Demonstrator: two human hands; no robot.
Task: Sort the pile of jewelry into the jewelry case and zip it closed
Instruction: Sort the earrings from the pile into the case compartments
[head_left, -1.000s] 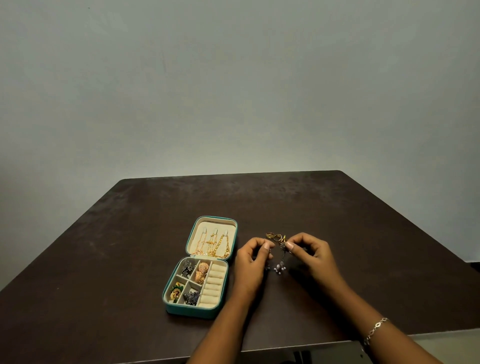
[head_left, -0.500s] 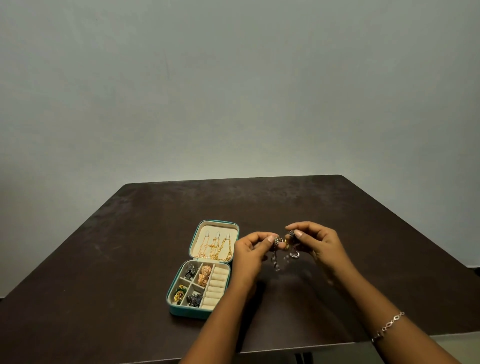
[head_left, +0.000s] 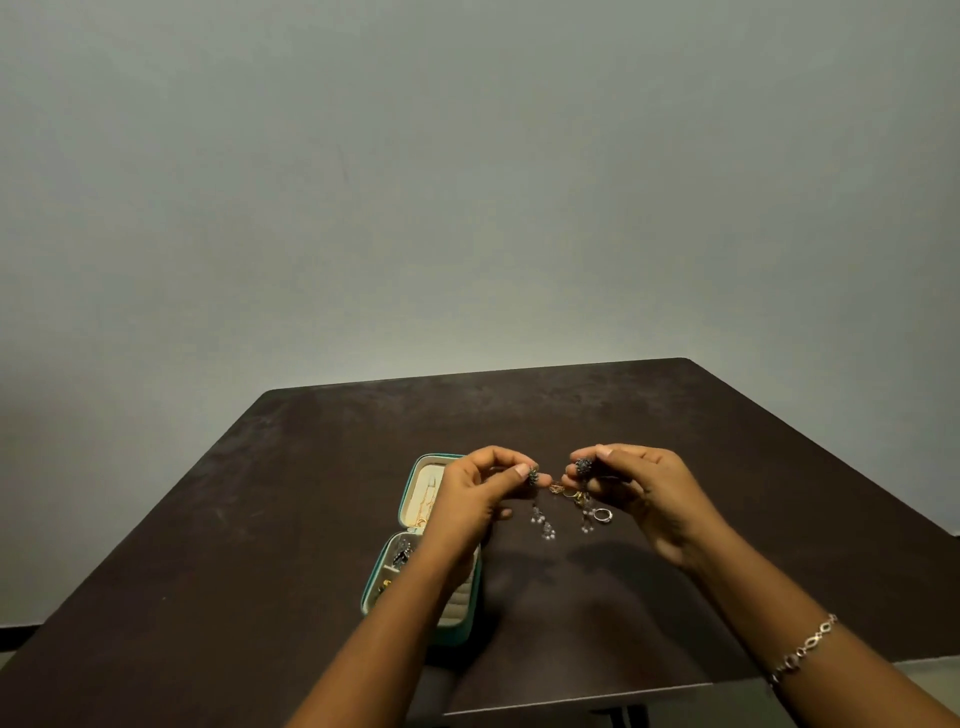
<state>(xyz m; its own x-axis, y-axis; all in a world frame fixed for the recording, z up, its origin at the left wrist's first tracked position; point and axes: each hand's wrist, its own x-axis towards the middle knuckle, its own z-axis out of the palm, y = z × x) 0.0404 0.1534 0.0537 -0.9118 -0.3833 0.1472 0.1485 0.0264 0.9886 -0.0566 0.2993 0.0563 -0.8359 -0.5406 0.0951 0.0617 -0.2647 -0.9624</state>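
The left grip (head_left: 483, 493) pinches one earring (head_left: 533, 475) by its top, thumb and finger tight on it. The right grip (head_left: 644, 493) pinches the other earring (head_left: 583, 466) the same way. Both earrings hang in the air above the surface (head_left: 311, 519). Thin bead strings dangle under each one. The two are near each other but not touching.

The strings could swing into each other and tangle if the grips come closer. Each pinch holds only a tiny top part, so an earring could slip out and fall.

Right below lie some gold bits (head_left: 561, 488) and a ring (head_left: 602, 515), all that shows of the pile. If a grip dips low, the beads could catch on the gold bits and drag them. A knock could send the ring rolling away.

The case (head_left: 430, 480) lies open on the surface, to the left, partly under the left arm. Chains lie in its lid and small pieces sit in its little boxes. The arm is so close over it that it could bump the case or tip things out. A bead string left hanging over the rim could get stuck in the zip.
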